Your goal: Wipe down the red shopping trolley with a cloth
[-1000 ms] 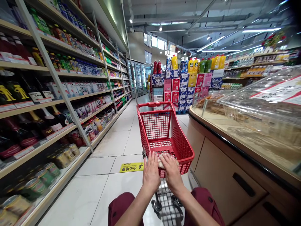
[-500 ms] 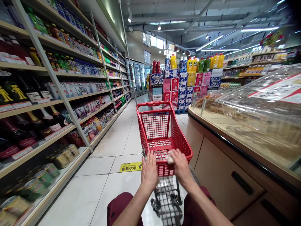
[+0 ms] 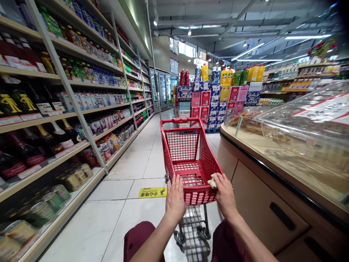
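Observation:
A red shopping cart [image 3: 200,196] with a lattice basket stands in front of my knees, its handle at the far side. My left hand [image 3: 175,198] lies against the basket's near left corner, fingers stretched out and side by side. At the near right corner, my right hand [image 3: 225,194] presses a crumpled whitish cloth [image 3: 212,181] onto the rim. Its fingers are bent over the cloth and partly hide it. Inside the basket only the red grid floor shows.
Shelves of bottles and cans [image 3: 65,109] line the left side. A wooden counter [image 3: 259,185] with clear covers stands close on the right. Stacked drink cartons [image 3: 204,100] are ahead. A yellow wet-floor sticker [image 3: 152,192] lies on the tiles.
My right hand has slid the cloth rightward along the near rim, from about the middle to the right corner. My left hand stays at the left corner.

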A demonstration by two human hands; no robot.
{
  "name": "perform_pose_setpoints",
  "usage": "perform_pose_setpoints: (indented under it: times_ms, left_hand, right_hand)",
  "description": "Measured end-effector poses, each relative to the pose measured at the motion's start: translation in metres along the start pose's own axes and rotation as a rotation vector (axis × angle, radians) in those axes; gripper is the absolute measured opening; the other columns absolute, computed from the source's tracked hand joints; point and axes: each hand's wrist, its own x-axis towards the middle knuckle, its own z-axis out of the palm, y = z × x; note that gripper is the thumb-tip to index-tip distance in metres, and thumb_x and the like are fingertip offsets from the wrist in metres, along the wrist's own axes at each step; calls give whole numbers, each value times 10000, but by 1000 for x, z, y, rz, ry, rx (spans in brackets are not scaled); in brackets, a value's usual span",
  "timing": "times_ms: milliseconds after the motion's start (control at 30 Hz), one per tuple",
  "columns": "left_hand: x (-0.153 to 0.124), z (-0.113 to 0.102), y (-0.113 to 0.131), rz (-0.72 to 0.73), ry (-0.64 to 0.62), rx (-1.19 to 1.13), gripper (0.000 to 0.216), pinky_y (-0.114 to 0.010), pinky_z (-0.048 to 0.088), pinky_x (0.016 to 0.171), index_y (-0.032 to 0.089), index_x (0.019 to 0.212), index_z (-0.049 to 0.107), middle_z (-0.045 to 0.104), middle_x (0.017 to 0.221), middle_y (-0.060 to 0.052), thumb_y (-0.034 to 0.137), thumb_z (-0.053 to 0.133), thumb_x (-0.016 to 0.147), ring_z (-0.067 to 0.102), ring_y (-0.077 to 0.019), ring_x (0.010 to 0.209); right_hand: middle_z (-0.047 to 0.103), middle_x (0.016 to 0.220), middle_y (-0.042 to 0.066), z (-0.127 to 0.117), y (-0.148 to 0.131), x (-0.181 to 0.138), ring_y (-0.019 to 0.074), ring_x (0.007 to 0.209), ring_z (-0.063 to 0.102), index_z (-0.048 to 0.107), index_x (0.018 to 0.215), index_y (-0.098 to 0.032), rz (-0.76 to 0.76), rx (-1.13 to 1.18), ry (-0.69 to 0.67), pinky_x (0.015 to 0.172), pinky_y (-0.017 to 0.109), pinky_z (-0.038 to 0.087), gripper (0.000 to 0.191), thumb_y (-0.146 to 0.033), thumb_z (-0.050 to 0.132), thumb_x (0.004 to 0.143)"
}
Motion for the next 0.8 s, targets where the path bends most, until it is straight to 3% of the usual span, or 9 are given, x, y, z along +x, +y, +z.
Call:
perform_pose_setpoints:
  times_ms: [133, 200, 367, 467, 600, 700, 800]
  left_hand:
    - [-1, 0, 2, -7, -13, -7, 692, -488, 216, 1064, 77, 1339, 280, 252, 1431, -117, 33, 388, 656, 133, -239, 1338]
    - [-1, -2, 0, -2, -22, -15, 688, -494, 209, 1064, 81, 1336, 288, 271, 1424, -115, 20, 374, 656, 150, -233, 1336]
    - [5, -15, 9, -22, -22, -82, 695, -528, 191, 1057, 81, 1336, 283, 262, 1427, -126, 21, 380, 651, 156, -248, 1334]
    - [17, -19, 32, 58, -42, -188, 622, -529, 168, 1065, 132, 1340, 285, 280, 1426, -94, 84, 385, 728, 197, -236, 1325]
    - [37, -8, 69, 51, -94, -297, 446, -532, 191, 1060, 164, 1278, 385, 482, 1295, -87, 257, 377, 842, 414, -220, 1204]
    - [48, 1, 83, 58, -45, -283, 374, -544, 172, 1059, 207, 1227, 436, 604, 1118, -57, 232, 367, 861, 545, -188, 1031]
    - [47, -3, 67, 96, -36, -271, 299, -558, 139, 1058, 241, 1122, 515, 661, 869, -4, 203, 399, 848, 604, -161, 830]
  right_hand:
    - [466, 1306, 69, 11, -30, -8, 195, 1300, 262, 455, 1252, -218, -173, 110, -32, 1027, 471, 267, 507, -48, 277, 808]
    - [473, 1303, 61, 14, -31, -8, 197, 1300, 265, 461, 1248, -230, -213, 154, -51, 1019, 471, 281, 499, -60, 297, 809]
    - [495, 1277, 75, 0, -2, 4, 228, 1283, 298, 507, 1208, -212, 76, 192, -9, 1028, 520, 244, 452, -135, 324, 801]
    - [471, 1301, 80, -14, -18, 11, 222, 1249, 359, 419, 1283, -196, 164, 410, -106, 1036, 486, 258, 467, -231, 325, 827]
    - [382, 1369, 93, -27, -49, 18, 189, 1182, 449, 206, 1383, -203, 320, 709, -108, 959, 374, 384, 527, -336, 255, 876]
    - [392, 1357, 117, -26, -40, 18, 215, 1165, 464, 222, 1378, -178, 359, 617, -55, 968, 427, 360, 552, -396, 243, 871]
    - [428, 1330, 117, -20, -16, 14, 242, 1177, 445, 261, 1362, -181, 318, 387, -77, 1008, 534, 248, 552, -425, 226, 868]
